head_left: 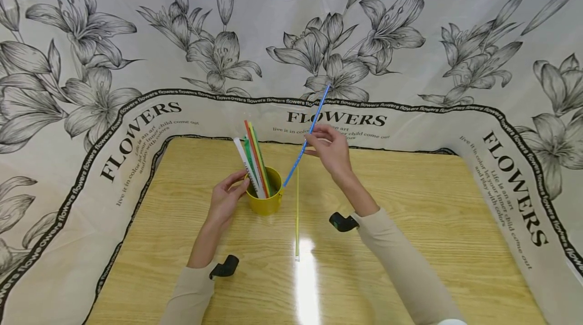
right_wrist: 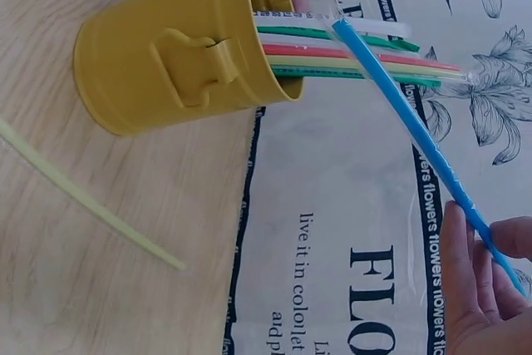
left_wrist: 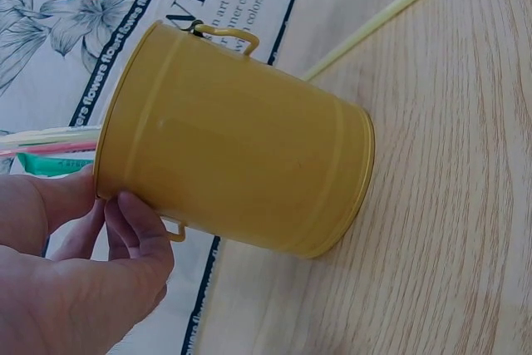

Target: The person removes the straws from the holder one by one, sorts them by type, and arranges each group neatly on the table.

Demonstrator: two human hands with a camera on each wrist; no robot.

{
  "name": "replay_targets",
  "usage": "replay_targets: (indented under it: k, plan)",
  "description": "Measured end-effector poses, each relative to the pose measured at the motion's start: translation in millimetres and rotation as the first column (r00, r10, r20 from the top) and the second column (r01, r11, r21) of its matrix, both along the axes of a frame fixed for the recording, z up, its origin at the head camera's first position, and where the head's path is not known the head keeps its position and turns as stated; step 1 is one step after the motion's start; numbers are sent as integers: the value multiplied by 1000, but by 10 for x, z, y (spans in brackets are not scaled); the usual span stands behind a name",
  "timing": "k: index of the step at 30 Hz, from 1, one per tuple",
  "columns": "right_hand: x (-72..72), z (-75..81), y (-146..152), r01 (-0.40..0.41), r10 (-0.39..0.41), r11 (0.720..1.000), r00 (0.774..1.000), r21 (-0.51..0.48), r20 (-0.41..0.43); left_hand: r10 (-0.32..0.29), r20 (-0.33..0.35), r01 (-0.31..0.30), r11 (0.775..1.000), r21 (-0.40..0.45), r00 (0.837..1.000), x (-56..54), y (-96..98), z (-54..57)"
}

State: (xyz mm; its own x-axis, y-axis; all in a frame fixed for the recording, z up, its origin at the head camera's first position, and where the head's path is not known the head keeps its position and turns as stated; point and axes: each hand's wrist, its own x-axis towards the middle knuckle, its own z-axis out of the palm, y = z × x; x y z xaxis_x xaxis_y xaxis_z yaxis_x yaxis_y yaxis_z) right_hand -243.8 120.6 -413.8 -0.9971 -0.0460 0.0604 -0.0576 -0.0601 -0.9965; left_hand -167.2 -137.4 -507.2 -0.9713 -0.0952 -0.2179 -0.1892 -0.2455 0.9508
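A yellow metal bucket [head_left: 264, 206] with small side handles stands upright on the table. My left hand [head_left: 225, 194] pinches its rim on the left side, thumb and fingers at the edge in the left wrist view. Several wrapped straws [head_left: 253, 160], white, green, red and yellow, lean inside the bucket and stick out over its top. My right hand [head_left: 331, 152] pinches a wrapped blue straw [right_wrist: 403, 106] between thumb and fingers. That straw slants, its lower end close to the bucket's right rim in the head view.
A single yellow straw [head_left: 297, 218] lies on the wooden table [head_left: 410, 203], right of the bucket. Behind the table hangs a white cloth [head_left: 255, 6] printed with flowers and lettering. Bright light reflects off the table's front middle.
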Motion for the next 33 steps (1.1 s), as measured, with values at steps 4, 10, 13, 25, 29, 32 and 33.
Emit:
replay_targets:
  k: [4,10,13,25,29,32,33]
  plan:
    - [0,-38,81,3,-4,1000,1000,24,19,-6,5,6,1000,-4,1000,-2,3,5]
    - [14,-131,173,2,-4,999,998,36,70,-4,-1,4,1000,-10,1000,0,6,0]
    - [40,-178,207,-9,5,999,996,48,94,1,-3,-1,1000,-16,1000,3,10,4]
    - [161,-436,301,-32,19,995,990,93,137,-1,-4,1,999,-37,1000,2,3,-1]
    - [194,-537,339,-44,25,991,989,124,147,-6,-5,5,999,-39,1000,-2,-1,-5]
    - [225,-597,360,-44,23,990,987,131,159,-4,-6,4,999,-32,1000,2,0,-5]
    - [239,-615,368,-46,24,990,986,130,163,-5,-8,5,1000,-30,1000,2,-1,-5]
